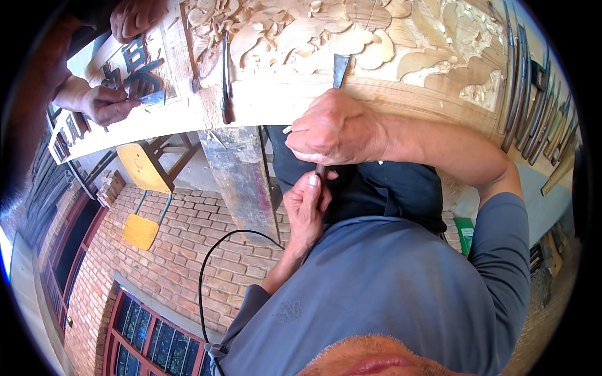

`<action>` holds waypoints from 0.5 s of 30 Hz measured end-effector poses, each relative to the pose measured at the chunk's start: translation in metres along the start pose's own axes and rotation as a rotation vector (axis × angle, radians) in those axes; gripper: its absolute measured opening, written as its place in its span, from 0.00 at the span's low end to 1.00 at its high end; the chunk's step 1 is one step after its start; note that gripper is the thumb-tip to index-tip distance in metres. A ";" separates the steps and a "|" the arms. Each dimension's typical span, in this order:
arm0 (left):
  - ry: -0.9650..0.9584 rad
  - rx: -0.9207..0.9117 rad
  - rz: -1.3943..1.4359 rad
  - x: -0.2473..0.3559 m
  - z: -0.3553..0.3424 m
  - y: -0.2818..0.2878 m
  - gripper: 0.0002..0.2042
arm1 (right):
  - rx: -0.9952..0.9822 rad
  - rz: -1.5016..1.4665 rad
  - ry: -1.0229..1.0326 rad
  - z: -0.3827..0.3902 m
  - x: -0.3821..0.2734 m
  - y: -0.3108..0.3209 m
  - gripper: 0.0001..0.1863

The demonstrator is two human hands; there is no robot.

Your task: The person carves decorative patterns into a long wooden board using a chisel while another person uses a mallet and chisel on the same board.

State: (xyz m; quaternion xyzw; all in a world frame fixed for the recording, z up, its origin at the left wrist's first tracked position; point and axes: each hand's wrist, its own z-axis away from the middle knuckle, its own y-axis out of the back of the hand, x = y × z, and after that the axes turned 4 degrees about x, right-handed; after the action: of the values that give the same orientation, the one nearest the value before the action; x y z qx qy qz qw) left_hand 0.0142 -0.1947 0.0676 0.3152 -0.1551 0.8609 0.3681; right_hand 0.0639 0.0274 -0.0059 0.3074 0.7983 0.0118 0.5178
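Note:
A wood chisel with a flat, flared blade points away from me, its tip against the edge of a carved wooden panel. My right hand is closed in a fist around the chisel, hiding its middle. Behind it my left hand pinches the dark end of the handle between thumb and fingers, close to my body. Raised floral and scroll shapes cover the panel, and the blade tip lies beside a rounded lobe. Curled wood shavings are scattered over the panel's left part.
Several carving tools lie in a row at the right. A slim dark tool rests on the left part of the bench. At far left, another person's hand holds a flat blade by dark carved characters. A yellow chair stands below.

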 end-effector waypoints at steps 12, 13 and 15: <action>-0.071 -0.010 -0.049 0.000 -0.010 0.000 0.20 | -0.103 -0.017 -0.018 0.001 0.000 -0.006 0.11; -0.063 0.001 -0.069 0.002 -0.010 -0.001 0.21 | -0.115 -0.040 -0.062 0.002 0.000 -0.006 0.11; -0.055 0.012 -0.090 0.002 -0.011 -0.002 0.22 | -0.126 -0.062 -0.105 0.001 0.000 -0.005 0.11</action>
State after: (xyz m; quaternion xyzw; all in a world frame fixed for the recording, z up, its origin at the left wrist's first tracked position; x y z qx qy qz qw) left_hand 0.0099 -0.1861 0.0607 0.3476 -0.1458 0.8353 0.4002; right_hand 0.0624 0.0230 -0.0081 0.2497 0.7767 0.0298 0.5776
